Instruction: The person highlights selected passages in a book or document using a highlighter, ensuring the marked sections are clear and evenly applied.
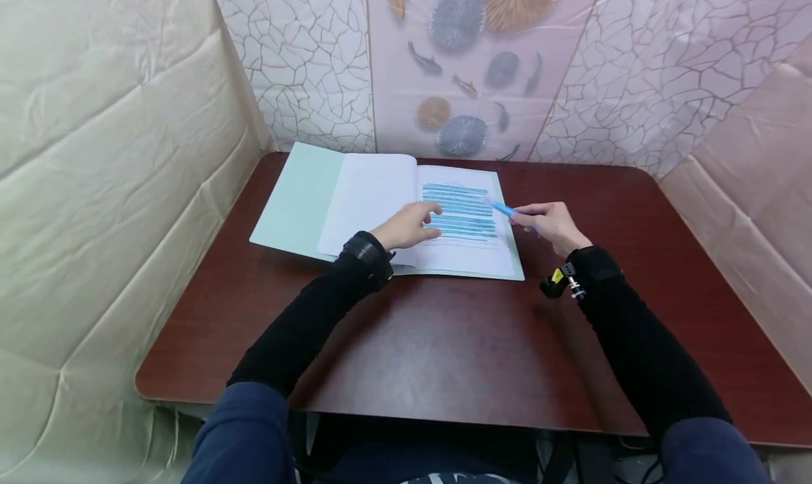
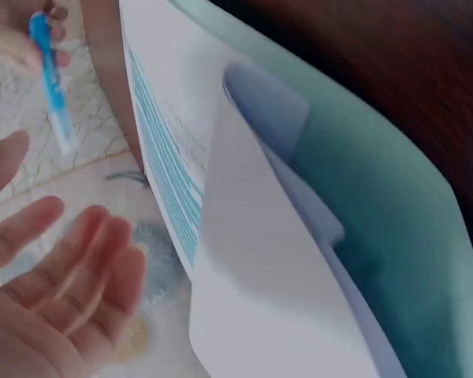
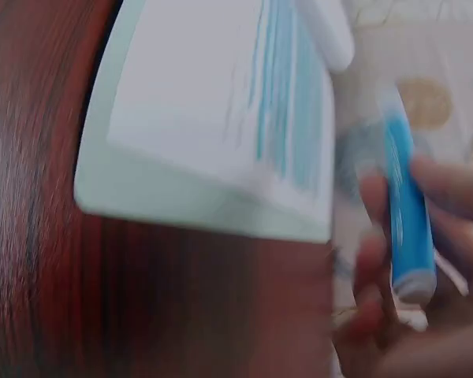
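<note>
A light green folder (image 1: 298, 202) lies spread on the table with its white left page (image 1: 374, 184) turned over. Lines of print on the right page (image 1: 469, 255) are marked in blue. My right hand (image 1: 552, 227) pinches a blue highlighter (image 1: 503, 208) between thumb and fingers near the folder's right edge. In the right wrist view, the highlighter (image 3: 408, 197) has a pale, see-through front end and a grey back end. Above the middle of the pages, my left hand (image 1: 407, 225) holds nothing, its fingers spread. A loose page (image 2: 252, 260) curls up in the left wrist view.
The dark red-brown table (image 1: 444, 343) reaches out on both sides of the folder. Behind it hangs a patterned backdrop (image 1: 304, 61), with a pale padded cloth (image 1: 127, 188) along the left and another (image 1: 748, 167) along the right.
</note>
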A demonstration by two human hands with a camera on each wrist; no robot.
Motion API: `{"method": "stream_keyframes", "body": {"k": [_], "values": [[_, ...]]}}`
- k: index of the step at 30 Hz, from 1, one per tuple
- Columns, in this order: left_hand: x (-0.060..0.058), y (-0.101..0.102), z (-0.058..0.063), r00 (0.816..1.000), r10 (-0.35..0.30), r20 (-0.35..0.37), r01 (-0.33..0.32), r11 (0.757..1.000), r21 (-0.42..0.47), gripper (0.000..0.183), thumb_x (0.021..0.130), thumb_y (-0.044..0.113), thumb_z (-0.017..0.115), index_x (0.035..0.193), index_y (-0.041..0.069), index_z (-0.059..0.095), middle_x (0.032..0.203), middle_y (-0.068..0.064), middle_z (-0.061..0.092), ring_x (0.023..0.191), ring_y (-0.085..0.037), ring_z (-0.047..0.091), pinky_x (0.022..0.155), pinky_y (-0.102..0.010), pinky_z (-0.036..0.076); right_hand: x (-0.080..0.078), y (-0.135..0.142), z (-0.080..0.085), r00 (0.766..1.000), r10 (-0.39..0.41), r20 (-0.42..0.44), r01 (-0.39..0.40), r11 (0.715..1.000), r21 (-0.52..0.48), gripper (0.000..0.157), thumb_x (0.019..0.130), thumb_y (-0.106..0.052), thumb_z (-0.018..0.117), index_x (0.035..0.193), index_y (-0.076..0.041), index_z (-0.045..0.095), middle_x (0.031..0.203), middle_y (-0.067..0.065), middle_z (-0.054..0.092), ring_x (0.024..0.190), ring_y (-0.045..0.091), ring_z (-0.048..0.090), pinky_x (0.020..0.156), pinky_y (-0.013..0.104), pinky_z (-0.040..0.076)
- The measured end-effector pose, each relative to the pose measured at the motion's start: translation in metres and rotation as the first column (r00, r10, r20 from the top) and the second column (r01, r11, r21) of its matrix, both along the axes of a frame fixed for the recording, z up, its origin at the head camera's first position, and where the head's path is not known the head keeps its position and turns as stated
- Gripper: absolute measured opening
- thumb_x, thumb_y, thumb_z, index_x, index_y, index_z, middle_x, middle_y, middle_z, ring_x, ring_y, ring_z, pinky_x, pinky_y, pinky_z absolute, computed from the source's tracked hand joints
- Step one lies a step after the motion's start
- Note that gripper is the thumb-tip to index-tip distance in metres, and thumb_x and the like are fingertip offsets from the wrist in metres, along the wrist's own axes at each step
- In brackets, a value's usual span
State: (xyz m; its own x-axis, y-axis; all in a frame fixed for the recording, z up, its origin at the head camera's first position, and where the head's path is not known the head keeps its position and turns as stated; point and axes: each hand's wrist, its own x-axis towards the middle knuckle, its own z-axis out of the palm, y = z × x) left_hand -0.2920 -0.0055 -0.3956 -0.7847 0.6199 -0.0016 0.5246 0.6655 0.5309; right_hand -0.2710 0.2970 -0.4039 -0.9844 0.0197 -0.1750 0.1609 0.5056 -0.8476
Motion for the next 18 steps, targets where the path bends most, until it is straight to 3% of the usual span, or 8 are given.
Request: {"method": "stream_keyframes", "body": {"k": [2,4,6,9,13,15,18], "values": [[0.000,-0.006,-0.001,0.999,0.040,-0.003,-0.041,0.999,-0.020,0.046,0.095,0.021,0.059,0.136,0.003,0.049,0.130,-0.018,0.058,0.116,-0.028,0.056,0.095,-0.038,0.048,-0.003,0.008,-0.005,0.993,-0.118,-0.008,0.118,0.993,-0.013,0.046,0.094,-0.032,0.061,0.131,-0.005,0.059,0.084,-0.015,0.069,0.106,0.033,0.050,0.089,0.039,0.041],[0.000,-0.011,-0.002,0.997,0.082,0.002,-0.081,0.996,-0.035,0.044,0.095,0.020,0.059,0.135,0.004,0.051,0.128,-0.018,0.059,0.116,-0.028,0.056,0.095,-0.038,0.048,-0.003,0.015,-0.009,0.975,-0.220,-0.016,0.220,0.975,-0.009,0.046,0.094,-0.031,0.061,0.131,-0.004,0.059,0.094,-0.008,0.070,0.106,0.030,0.053,0.095,0.041,0.043],[0.001,-0.015,-0.002,0.993,0.115,0.010,-0.114,0.992,-0.053,0.042,0.094,0.019,0.059,0.133,0.004,0.053,0.128,-0.018,0.059,0.115,-0.028,0.056,0.096,-0.039,0.048,-0.003,0.022,-0.012,0.953,-0.301,-0.030,0.302,0.953,0.018,0.045,0.093,-0.030,0.063,0.129,-0.003,0.061,0.109,0.002,0.062,0.097,0.024,0.058,0.095,0.041,0.045],[0.002,-0.019,-0.003,0.990,0.139,0.023,-0.137,0.988,-0.068,0.039,0.094,0.017,0.059,0.130,0.005,0.056,0.127,-0.017,0.060,0.115,-0.028,0.056,0.096,-0.039,0.048,-0.003,0.029,-0.016,0.914,-0.403,-0.053,0.406,0.911,0.073,0.043,0.091,-0.029,0.065,0.125,-0.003,0.064,0.117,0.016,0.058,0.083,0.016,0.061,0.096,0.039,0.045],[0.002,-0.022,-0.003,0.988,0.150,0.033,-0.147,0.986,-0.076,0.036,0.094,0.017,0.059,0.129,0.006,0.059,0.127,-0.017,0.061,0.114,-0.028,0.056,0.096,-0.040,0.048,-0.004,0.035,-0.022,0.879,-0.467,-0.094,0.476,0.869,0.133,0.039,0.090,-0.026,0.065,0.121,-0.002,0.066,0.117,0.021,0.060,0.100,0.027,0.055,0.102,0.043,0.039],[0.001,-0.024,-0.003,0.988,0.153,0.036,-0.150,0.986,-0.072,0.035,0.095,0.017,0.059,0.128,0.007,0.059,0.127,-0.017,0.061,0.114,-0.028,0.056,0.097,-0.041,0.047,-0.005,0.038,-0.026,0.872,-0.476,-0.116,0.489,0.859,0.152,0.038,0.091,-0.024,0.063,0.120,0.000,0.066,0.122,0.022,0.057,0.113,0.037,0.047,0.102,0.046,0.037],[0.000,-0.025,-0.001,0.988,0.155,0.026,-0.153,0.985,-0.075,0.033,0.095,0.016,0.059,0.127,0.008,0.061,0.126,-0.016,0.061,0.114,-0.028,0.056,0.097,-0.041,0.047,-0.006,0.040,-0.031,0.868,-0.475,-0.147,0.496,0.849,0.182,0.037,0.091,-0.023,0.061,0.120,0.002,0.064,0.128,0.024,0.052,0.119,0.041,0.042,0.101,0.049,0.034]]}}
